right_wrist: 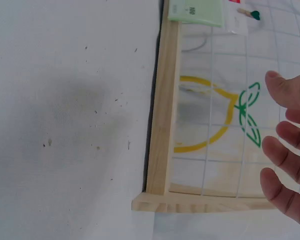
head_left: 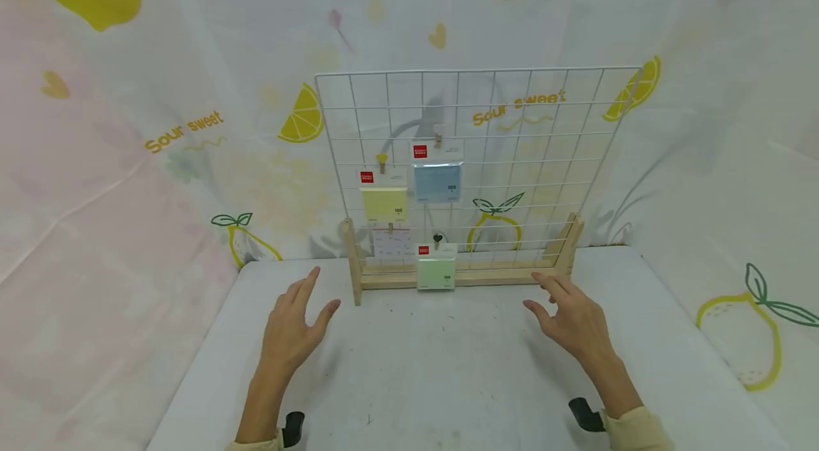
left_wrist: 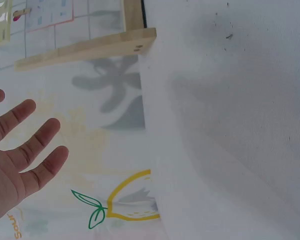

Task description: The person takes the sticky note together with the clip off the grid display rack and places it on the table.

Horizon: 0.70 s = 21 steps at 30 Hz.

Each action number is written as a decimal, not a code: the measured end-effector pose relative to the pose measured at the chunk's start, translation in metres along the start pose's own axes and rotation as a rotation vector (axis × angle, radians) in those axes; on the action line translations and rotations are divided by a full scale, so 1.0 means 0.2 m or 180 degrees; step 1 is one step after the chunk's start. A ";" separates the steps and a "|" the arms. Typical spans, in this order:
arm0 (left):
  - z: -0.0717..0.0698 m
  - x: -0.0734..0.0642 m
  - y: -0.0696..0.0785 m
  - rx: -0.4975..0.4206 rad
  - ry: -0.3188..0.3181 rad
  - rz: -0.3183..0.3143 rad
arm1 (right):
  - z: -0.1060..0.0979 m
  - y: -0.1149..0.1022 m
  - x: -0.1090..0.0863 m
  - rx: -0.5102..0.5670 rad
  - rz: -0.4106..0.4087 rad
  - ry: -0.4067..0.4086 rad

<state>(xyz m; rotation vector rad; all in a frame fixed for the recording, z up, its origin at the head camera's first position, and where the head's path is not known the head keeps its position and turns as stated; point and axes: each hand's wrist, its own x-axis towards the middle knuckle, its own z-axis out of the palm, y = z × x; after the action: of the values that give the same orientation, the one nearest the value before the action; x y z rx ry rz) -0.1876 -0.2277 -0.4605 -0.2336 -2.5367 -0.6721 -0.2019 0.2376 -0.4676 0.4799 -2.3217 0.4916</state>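
Observation:
My left hand (head_left: 291, 326) hovers over the table at the left, fingers spread and nothing held. Opposite it, my right hand (head_left: 576, 319) is near the right foot of a white wire grid stand, fingers relaxed with nothing in them. The stand has a wooden base (head_left: 499, 279). On the grid hang a yellow sticky-note pack (head_left: 384, 203), a blue sticky-note pack (head_left: 438, 183) and a green sticky-note pack (head_left: 436, 273), each by a small clip. Below the yellow pack, a clip holds a printed sheet (head_left: 392, 243). The right wrist view shows the green heart clip (right_wrist: 255, 15).
The white table (head_left: 409, 365) carries small dark specks. Behind the stand hangs a pale cloth (head_left: 224, 45) printed with lemons and words. Each wrist wears a black strap piece, the left one (head_left: 293, 428) and the right one (head_left: 585, 414).

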 end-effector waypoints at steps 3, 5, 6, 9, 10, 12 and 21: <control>0.01 0.00 0.01 -0.0031 0.0006 -0.0012 | 0.00 -0.01 0.01 0.0023 -0.0002 0.0029; 0.01 0.00 0.01 -0.0034 0.0030 0.0007 | 0.00 -0.01 0.01 0.0034 0.0002 0.0041; 0.01 0.00 0.01 -0.0023 0.0049 0.0020 | 0.00 -0.02 0.01 0.0040 0.0002 0.0048; 0.02 0.00 0.01 0.0016 0.0123 0.0074 | 0.00 -0.02 0.02 0.0053 0.0003 0.0075; 0.02 0.00 0.02 0.0020 0.0145 0.0091 | 0.00 -0.02 0.02 0.0058 0.0000 0.0090; 0.03 0.00 0.02 0.0014 0.0185 0.0113 | 0.00 -0.03 0.02 0.0076 -0.0026 0.0136; 0.06 0.00 0.04 -0.0111 0.0294 0.0169 | 0.01 -0.03 0.06 0.0145 -0.0083 0.0373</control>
<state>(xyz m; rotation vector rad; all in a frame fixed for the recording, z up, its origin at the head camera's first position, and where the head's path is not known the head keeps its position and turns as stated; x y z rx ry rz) -0.1898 -0.2155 -0.4664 -0.2747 -2.4240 -0.6910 -0.2081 0.2286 -0.4595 0.4893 -2.1936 0.5467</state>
